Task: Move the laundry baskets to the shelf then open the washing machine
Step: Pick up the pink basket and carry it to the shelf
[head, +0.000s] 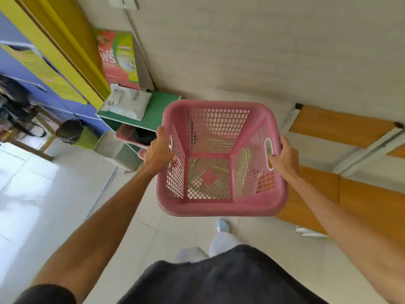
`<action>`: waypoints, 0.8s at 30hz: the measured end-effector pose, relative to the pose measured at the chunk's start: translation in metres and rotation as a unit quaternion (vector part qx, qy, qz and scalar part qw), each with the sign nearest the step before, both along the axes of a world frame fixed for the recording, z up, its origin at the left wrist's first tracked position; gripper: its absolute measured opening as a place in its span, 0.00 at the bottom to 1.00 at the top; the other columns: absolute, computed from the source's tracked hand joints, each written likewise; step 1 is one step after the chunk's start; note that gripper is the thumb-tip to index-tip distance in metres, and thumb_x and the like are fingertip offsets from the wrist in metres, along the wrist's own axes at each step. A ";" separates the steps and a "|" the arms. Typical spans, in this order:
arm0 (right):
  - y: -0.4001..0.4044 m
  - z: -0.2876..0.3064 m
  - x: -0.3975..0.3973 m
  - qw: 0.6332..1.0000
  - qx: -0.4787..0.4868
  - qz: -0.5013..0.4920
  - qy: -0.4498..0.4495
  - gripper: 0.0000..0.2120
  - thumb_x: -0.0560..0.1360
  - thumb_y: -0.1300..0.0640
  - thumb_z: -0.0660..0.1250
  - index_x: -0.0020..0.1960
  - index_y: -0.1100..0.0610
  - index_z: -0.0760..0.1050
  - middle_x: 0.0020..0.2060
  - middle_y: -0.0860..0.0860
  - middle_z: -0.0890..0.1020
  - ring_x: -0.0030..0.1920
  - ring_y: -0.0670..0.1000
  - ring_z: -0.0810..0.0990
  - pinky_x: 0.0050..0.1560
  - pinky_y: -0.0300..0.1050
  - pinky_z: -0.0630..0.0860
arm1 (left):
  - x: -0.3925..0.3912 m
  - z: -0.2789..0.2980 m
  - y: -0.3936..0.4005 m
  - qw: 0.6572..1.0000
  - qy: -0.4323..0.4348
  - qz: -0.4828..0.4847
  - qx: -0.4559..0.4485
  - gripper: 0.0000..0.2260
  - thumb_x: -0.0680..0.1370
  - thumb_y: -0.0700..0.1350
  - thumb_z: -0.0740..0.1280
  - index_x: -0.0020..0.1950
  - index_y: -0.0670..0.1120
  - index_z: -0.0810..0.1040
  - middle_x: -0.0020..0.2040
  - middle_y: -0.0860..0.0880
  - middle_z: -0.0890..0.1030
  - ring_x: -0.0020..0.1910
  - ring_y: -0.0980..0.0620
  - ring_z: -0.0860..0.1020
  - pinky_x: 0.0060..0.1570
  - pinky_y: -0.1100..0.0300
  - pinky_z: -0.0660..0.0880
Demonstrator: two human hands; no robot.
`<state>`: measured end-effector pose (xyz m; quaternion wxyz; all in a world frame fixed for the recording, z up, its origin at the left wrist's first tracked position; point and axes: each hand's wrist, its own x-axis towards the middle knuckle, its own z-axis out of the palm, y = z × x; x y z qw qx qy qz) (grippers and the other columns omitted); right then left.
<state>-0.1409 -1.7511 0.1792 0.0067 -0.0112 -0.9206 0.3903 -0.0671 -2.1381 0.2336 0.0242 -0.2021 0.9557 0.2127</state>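
Observation:
I hold an empty pink mesh laundry basket (219, 205) in the air in front of my body, above the tiled floor. My left hand (158, 151) grips its left handle and my right hand (283, 157) grips its right handle. Just beyond the basket stands a green shelf unit (163, 106). Another pink basket (129, 132) sits on a lower level of that shelf, partly hidden by my left hand. No washing machine is in view.
A white bag (127, 104) lies on the green shelf top, with a red and green detergent box (119, 60) behind it. A lidded bin (72, 132) and a grey box (118, 150) stand on the floor at left. Orange wooden panels (350, 132) run along the wall at right.

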 end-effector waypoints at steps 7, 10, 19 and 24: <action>-0.026 -0.013 -0.013 0.997 0.020 -0.076 -0.024 0.33 0.71 0.60 0.75 0.73 0.54 0.67 0.55 0.52 0.83 0.43 0.52 0.82 0.41 0.44 0.79 | -0.083 -0.029 -0.038 0.997 -0.022 -0.069 0.028 0.40 0.67 0.37 0.69 0.74 0.52 0.52 0.40 0.46 0.79 0.31 0.42 0.80 0.30 0.44 0.81; -0.036 -0.019 -0.012 0.993 0.011 -0.118 -0.021 0.32 0.72 0.60 0.73 0.73 0.52 0.67 0.52 0.49 0.83 0.43 0.52 0.82 0.42 0.48 0.81 | -0.112 -0.038 -0.047 0.991 -0.027 -0.126 0.020 0.42 0.70 0.35 0.69 0.77 0.50 0.50 0.37 0.45 0.78 0.28 0.46 0.77 0.24 0.52 0.76; -0.086 -0.044 -0.026 0.982 0.088 -0.167 -0.027 0.29 0.75 0.56 0.69 0.74 0.53 0.64 0.46 0.50 0.81 0.37 0.51 0.80 0.33 0.52 0.80 | -0.179 -0.064 -0.095 0.976 0.001 -0.212 0.051 0.44 0.67 0.34 0.63 0.78 0.58 0.50 0.47 0.44 0.78 0.31 0.42 0.77 0.28 0.44 0.79; -0.101 -0.073 -0.024 0.964 0.173 -0.197 -0.037 0.29 0.79 0.53 0.66 0.76 0.59 0.60 0.48 0.58 0.79 0.39 0.56 0.79 0.32 0.45 0.72 | -0.179 -0.099 -0.097 0.973 -0.010 -0.223 0.065 0.43 0.72 0.34 0.62 0.80 0.56 0.46 0.62 0.40 0.75 0.32 0.44 0.77 0.28 0.44 0.79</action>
